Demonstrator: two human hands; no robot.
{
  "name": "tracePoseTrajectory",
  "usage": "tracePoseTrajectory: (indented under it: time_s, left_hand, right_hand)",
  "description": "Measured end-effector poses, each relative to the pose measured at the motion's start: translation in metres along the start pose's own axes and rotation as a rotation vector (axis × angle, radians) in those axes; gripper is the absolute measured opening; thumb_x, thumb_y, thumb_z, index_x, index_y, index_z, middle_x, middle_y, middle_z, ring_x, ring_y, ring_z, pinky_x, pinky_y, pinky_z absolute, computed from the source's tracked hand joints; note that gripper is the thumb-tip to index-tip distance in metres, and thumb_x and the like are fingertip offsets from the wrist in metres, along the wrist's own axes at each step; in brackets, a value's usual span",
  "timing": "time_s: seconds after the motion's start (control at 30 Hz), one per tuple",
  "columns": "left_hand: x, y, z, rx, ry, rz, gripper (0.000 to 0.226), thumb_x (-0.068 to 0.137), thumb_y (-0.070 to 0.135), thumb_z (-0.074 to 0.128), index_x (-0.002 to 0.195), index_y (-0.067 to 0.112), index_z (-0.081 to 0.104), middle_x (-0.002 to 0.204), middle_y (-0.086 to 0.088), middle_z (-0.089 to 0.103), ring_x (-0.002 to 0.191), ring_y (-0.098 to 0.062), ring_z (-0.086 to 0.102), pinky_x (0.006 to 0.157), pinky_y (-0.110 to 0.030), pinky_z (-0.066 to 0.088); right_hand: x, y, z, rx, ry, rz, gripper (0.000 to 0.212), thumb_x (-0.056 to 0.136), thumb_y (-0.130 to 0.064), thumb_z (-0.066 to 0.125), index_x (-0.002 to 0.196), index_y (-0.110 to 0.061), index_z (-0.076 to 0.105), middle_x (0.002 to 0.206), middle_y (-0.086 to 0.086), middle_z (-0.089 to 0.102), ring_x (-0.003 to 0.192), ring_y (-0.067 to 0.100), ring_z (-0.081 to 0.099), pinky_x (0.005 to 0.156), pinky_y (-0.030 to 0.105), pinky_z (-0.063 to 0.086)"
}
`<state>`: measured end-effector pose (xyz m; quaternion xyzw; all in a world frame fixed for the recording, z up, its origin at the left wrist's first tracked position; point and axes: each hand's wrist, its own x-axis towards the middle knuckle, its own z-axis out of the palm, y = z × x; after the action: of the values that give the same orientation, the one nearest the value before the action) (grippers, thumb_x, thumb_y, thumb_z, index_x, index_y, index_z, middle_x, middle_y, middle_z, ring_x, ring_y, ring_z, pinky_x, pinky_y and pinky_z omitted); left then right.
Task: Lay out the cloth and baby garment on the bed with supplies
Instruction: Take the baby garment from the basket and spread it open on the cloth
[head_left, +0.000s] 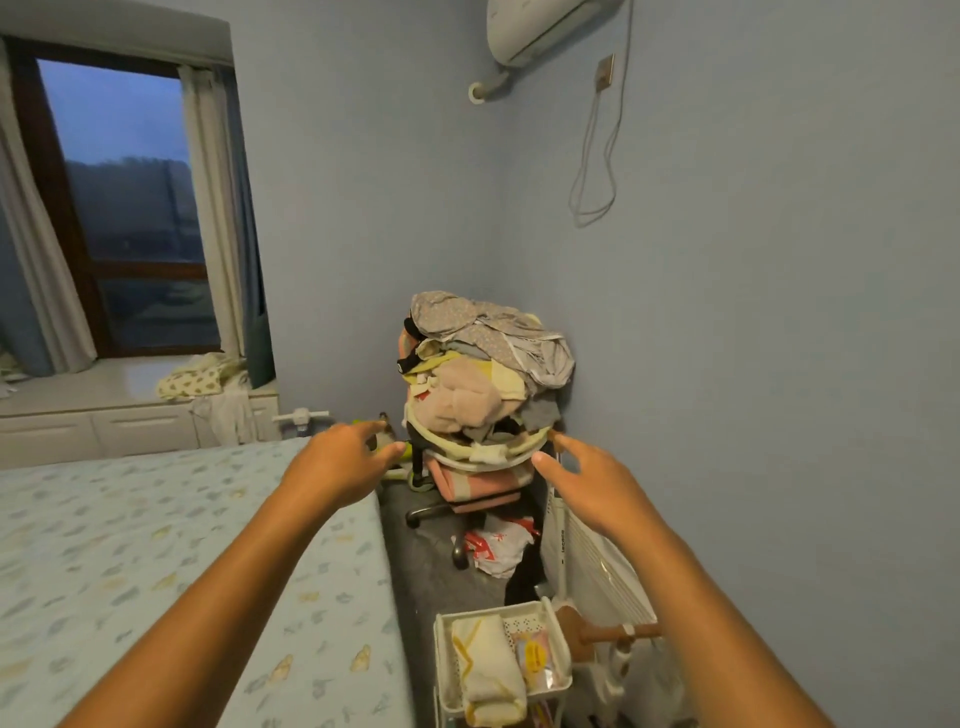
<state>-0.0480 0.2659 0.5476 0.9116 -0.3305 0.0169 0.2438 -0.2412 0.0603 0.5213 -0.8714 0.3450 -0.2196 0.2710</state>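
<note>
A heap of cloths and garments (483, 364) is piled on a chair in the room's corner, a grey patterned cloth on top and a pinkish one (460, 402) lower down. My left hand (345, 460) is stretched out toward the heap from the left, fingers extended, holding nothing. My right hand (584, 480) is stretched out from the right, fingers spread, just below the heap's pale rim (483, 460). Neither hand touches the clothes. The bed (171, 561) with a light blue patterned sheet lies at the left.
A white basket cart (550, 618) holding a folded white-and-yellow cloth (488, 670) and a packet stands at the bottom centre. A white radiator (597, 566) lines the right wall. A plastic bag (498, 548) lies under the chair. More cloth (197, 379) rests on the window ledge.
</note>
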Motion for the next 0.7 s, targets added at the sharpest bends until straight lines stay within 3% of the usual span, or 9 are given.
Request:
tracePoseTrajectory:
  time_s: [0.37,0.63,0.7]
  left_hand:
    - [0.039,0.07,0.121,0.01,0.021,-0.183,0.06,0.089,0.062,0.05,0.14,0.031,0.047,0.143,-0.005,0.053,0.126,-0.029,0.051,0.097,-0.044,0.047]
    - [0.094,0.028,0.261,-0.001,-0.112,-0.276,0.057,0.091,0.058,0.049,0.14,0.028,0.048,0.139,-0.005,0.055,0.125,-0.027,0.053,0.097,-0.042,0.047]
    - [0.109,0.012,0.303,-0.026,-0.137,-0.297,0.056,0.09,0.058,0.05,0.138,0.027,0.05,0.136,-0.005,0.058,0.121,-0.026,0.055,0.094,-0.04,0.048]
  right_hand:
    - [0.098,0.115,0.004,0.053,-0.106,-0.079,0.07,0.085,-0.07,0.044,0.145,-0.035,0.038,0.153,-0.002,0.04,0.136,0.022,0.041,0.104,0.041,0.039]
    - [0.16,0.192,0.114,0.087,-0.246,-0.006,0.057,0.087,-0.062,0.047,0.137,-0.034,0.048,0.145,-0.001,0.05,0.128,0.023,0.049,0.093,0.036,0.041]
    - [0.171,0.215,0.151,0.083,-0.315,0.022,0.061,0.085,-0.064,0.046,0.139,-0.035,0.045,0.144,-0.002,0.051,0.128,0.022,0.05,0.096,0.036,0.042]
